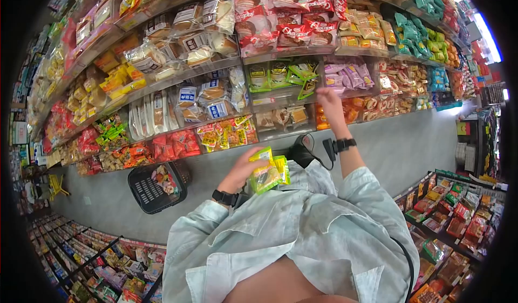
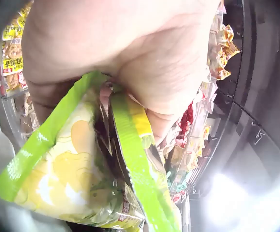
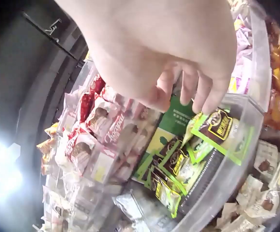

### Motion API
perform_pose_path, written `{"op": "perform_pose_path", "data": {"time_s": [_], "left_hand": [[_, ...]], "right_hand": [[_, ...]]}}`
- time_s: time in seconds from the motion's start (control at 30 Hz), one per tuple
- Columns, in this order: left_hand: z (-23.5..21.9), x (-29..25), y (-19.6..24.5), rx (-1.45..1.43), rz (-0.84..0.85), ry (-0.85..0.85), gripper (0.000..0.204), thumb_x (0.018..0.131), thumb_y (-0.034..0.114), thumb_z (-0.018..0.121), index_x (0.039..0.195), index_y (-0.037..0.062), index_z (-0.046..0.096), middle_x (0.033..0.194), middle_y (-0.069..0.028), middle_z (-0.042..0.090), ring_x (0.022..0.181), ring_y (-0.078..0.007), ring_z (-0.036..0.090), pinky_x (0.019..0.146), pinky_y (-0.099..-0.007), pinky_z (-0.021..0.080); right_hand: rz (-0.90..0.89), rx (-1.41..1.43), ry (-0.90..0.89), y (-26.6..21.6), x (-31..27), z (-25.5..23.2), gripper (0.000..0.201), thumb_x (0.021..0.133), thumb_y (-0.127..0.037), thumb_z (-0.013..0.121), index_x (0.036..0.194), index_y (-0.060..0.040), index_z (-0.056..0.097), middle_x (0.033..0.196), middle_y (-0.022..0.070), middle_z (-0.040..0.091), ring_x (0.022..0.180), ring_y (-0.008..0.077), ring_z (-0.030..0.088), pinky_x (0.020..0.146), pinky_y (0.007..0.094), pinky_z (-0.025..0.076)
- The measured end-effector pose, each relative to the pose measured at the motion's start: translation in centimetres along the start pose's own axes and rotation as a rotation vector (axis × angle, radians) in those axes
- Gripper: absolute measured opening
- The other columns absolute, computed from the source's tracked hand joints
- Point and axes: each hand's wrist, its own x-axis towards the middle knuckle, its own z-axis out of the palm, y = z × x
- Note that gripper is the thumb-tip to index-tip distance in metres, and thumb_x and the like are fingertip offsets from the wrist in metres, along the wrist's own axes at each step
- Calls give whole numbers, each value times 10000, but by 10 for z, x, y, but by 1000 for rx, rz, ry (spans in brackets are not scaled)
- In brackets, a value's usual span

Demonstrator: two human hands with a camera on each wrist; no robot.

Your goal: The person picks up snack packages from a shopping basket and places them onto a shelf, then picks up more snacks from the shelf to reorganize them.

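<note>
My left hand point(image 1: 244, 169) grips green-and-yellow packets point(image 1: 264, 178) in front of the shirt. Up close in the left wrist view, the fingers and thumb of that hand point(image 2: 120, 53) pinch the upper ends of the green-edged packets point(image 2: 67, 164). My right hand point(image 1: 330, 106) is at the shelf front, beside a bin of green packets point(image 1: 278, 76). In the right wrist view, the right hand point(image 3: 164, 48) has bent, relaxed fingers over the green-edged packets point(image 3: 178, 164), with nothing visible in them; whether the fingertips touch the top packet, I cannot tell.
Purple packets point(image 1: 348, 76) fill the bin to the right, and red packets point(image 1: 291, 28) lie in the one above. Brown snack packs point(image 1: 280, 118) are below. A black basket point(image 1: 156, 190) with some items stands on the grey floor point(image 1: 108, 200). More goods point(image 1: 458, 217) line the lower right.
</note>
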Motion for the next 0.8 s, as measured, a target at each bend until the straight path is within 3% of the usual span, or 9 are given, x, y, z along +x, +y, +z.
{"op": "perform_pose_path", "data": {"time_s": [0.03,0.13,0.3,0.33,0.43,0.5,0.63,0.8], "left_hand": [[0,-4,2,-35,-13,24,484,917,108,720,1376,58,574,1208,-46,667,1086,-132,636,944,-285,507],[-1,-2,-3,-118,32,121,464,926,105,719,1361,34,575,1194,-63,681,1074,-145,656,934,-297,522],[10,15,9,-281,98,229,494,935,76,701,1400,16,545,1218,-81,677,1063,-167,673,938,-306,533],[19,19,18,-346,72,336,544,944,44,668,1458,15,493,1257,-95,659,1108,-183,659,960,-324,536],[36,36,46,-393,293,299,584,949,-1,626,1503,20,443,1297,-103,640,1169,-201,634,1003,-357,524],[38,55,53,-511,326,334,560,948,-37,594,1488,24,457,1318,-100,631,1205,-213,614,1024,-374,508],[76,71,85,-401,400,368,497,938,-33,590,1424,28,507,1276,-92,641,1195,-227,626,1039,-374,500],[102,88,74,-312,306,476,486,934,-14,619,1412,-4,529,1289,-102,638,1173,-196,635,977,-336,526]], "right_hand": [[96,9,-67,4,-12,2,255,978,-89,661,1227,-36,641,1042,26,699,977,106,643,886,269,514],[133,101,-320,13,-32,7,251,988,-126,681,1222,-44,644,1047,18,694,978,101,647,882,265,523],[147,44,-766,-34,-31,9,342,998,-209,701,1281,-32,629,1107,61,705,1022,144,664,930,300,533],[121,21,-835,-45,-26,9,361,1001,-222,700,1296,-30,622,1117,67,707,1031,151,664,935,306,533],[136,23,-1046,-61,-10,12,424,1019,-269,685,1352,-30,577,1122,62,714,1044,143,676,910,304,531],[159,154,-1178,-60,4,15,395,1025,-253,676,1329,-24,572,1093,47,717,1010,126,690,885,288,532],[211,356,-983,-51,19,12,310,1031,-184,648,1291,-33,574,1065,44,718,989,115,691,839,272,531],[182,348,-928,-35,42,-1,197,1028,-120,628,1204,-44,585,1047,39,699,989,105,658,886,278,521]]}}
